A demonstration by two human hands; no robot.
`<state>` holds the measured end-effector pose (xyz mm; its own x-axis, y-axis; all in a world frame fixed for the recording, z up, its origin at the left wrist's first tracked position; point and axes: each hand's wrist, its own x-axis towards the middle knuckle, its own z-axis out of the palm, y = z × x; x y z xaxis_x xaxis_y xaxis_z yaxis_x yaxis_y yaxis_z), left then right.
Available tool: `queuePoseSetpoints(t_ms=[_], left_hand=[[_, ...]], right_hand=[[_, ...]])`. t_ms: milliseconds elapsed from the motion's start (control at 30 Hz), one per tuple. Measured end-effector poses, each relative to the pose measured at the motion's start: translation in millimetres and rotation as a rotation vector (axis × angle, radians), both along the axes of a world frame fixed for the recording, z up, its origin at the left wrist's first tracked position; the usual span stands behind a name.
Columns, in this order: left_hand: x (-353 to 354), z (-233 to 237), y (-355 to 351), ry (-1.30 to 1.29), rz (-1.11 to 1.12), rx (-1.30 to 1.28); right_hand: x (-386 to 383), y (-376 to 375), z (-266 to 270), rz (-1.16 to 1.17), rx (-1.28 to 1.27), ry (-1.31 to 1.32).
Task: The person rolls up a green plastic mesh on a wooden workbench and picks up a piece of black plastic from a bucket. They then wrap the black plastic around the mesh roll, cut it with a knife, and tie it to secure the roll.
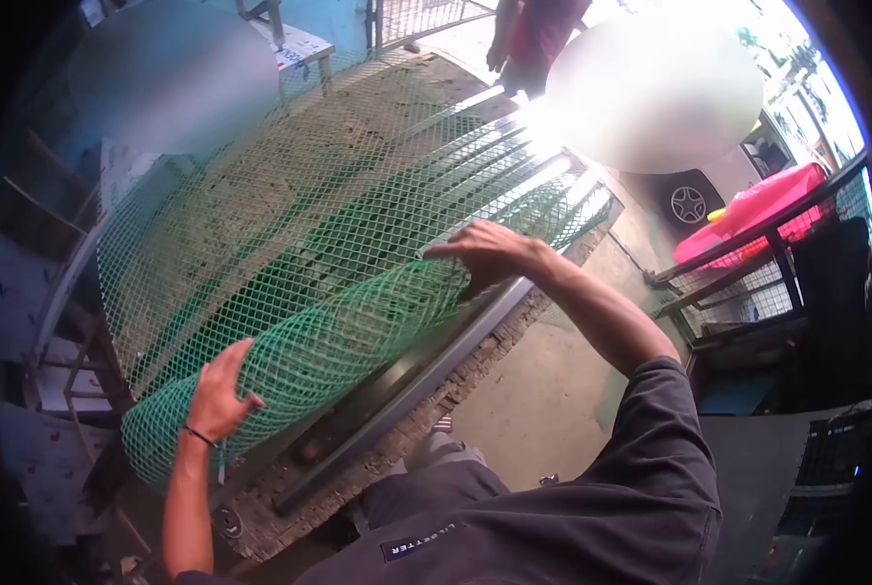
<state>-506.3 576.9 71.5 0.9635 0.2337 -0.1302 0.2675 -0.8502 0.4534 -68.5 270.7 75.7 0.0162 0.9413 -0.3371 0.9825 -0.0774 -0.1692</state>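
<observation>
A roll of green plastic mesh (333,351) lies slantwise along the near side of a worn workbench (368,453). From the roll, an unrolled sheet of the same mesh (251,210) spreads away across the bench. My left hand (223,392) rests on the lower left end of the roll, fingers extended and thumb apart. At the roll's upper right end is my right hand (486,252), its fingers bent over the mesh edge; some fingertips are hidden behind it.
Metal bars (411,405) lie along the bench under the mesh. Another person (538,39) stands beyond the far side. A white bench (304,49) is at the back left. On the right are a pink sheet (762,210), a metal-framed rack (748,283) and a car wheel (688,203).
</observation>
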Motion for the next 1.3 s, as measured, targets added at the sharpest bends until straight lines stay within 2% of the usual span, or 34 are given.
queuePoseSetpoints(t_ms=[33, 100, 167, 233, 267, 333, 367, 400, 467, 533, 633, 667, 733, 767, 833, 867, 900, 933, 1000, 1033, 1067, 1133, 1167, 1233, 1300], left_hand=[[3, 7, -22, 0.001, 0.019, -0.001], [6, 16, -56, 0.015, 0.012, 0.414], [10, 2, -57, -0.024, 0.056, 0.432], [10, -15, -43, -0.104, 0.119, 0.408], [8, -20, -30, -0.142, 0.146, 0.358], [5, -26, -14, -0.028, 0.184, 0.271], [7, -32, -9, 0.007, 0.199, 0.29], [11, -32, -1, 0.038, 0.199, 0.31], [23, -19, 21, 0.099, 0.228, 0.245], [33, -14, 45, 0.112, 0.19, 0.127], [52, -3, 70, 0.214, 0.18, 0.078], [56, -6, 86, 0.214, 0.176, 0.075], [68, -18, 111, 0.178, 0.113, 0.01], [79, -9, 121, 0.323, 0.125, -0.099], [94, -33, 147, 0.302, 0.106, -0.094], [99, -45, 162, 0.29, 0.121, -0.091], [104, -50, 174, 0.339, 0.071, -0.234], [106, -49, 176, 0.336, 0.06, -0.231], [106, -49, 176, 0.373, 0.128, -0.125], [102, -50, 176, 0.26, 0.117, -0.037], [97, -55, 170, 0.259, 0.115, -0.039], [75, -37, 123, -0.201, 0.144, 0.346], [68, -31, 97, -0.202, 0.135, 0.346], [61, -22, 51, -0.089, 0.078, 0.611], [65, -46, 54, -0.09, 0.107, 0.639]], right_hand=[[4, 13, 19, -0.04, -0.065, 0.054], [25, 44, 12, 0.034, -0.059, 0.141], [28, 78, 24, -0.022, -0.191, 0.181], [34, 116, 6, -0.101, -0.373, 0.125], [40, 127, -6, -0.181, -0.429, 0.182], [47, 143, -27, -0.177, -0.442, 0.219], [31, 145, -4, -0.182, -0.425, 0.213], [40, 143, -14, -0.151, -0.339, 0.26], [17, 134, 12, -0.18, -0.252, 0.313], [3, 111, 14, -0.037, 0.346, -0.131], [-43, 76, -10, 0.159, 0.327, 0.156], [-60, 75, -16, 0.164, 0.387, 0.079], [-91, 82, -32, -0.007, 0.481, -0.108], [-95, 90, -41, -0.032, 0.477, -0.12], [-84, 116, -53, -0.049, 0.552, -0.234], [-74, 125, -54, -0.065, 0.557, -0.248], [-64, 135, -54, 0.001, 0.579, -0.186], [-56, 144, -54, 0.07, 0.597, -0.12], [-42, 155, -48, 0.115, 0.612, -0.1], [-38, 161, -41, 0.101, 0.511, -0.081], [-34, 168, -36, 0.086, 0.411, -0.061], [-20, 188, -30, 0.107, 0.442, -0.036], [-15, 198, -21, 0.093, 0.329, 0.022], [-7, 224, -3, 0.047, 0.116, 0.087], [5, 248, -2, 0.067, 0.081, 0.082]])
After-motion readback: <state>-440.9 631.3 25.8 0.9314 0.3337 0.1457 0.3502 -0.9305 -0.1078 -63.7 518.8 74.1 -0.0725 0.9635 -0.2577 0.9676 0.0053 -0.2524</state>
